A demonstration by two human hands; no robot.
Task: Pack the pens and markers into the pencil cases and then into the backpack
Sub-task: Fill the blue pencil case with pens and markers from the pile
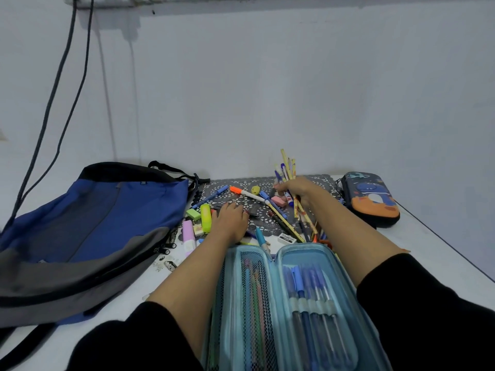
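The right hand (293,189) clenches a bundle of pencils (287,166): light, stiff, apt to fan, best gripped mid-shaft. The left hand (231,219) lies flat over loose pens (210,197); the open pencil case (277,285) sits behind both wrists.

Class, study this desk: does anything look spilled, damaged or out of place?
Pens, markers and erasers lie scattered at all angles over the lace mat, some off it. Beside the backpack, the table looks chipped in dark patches.
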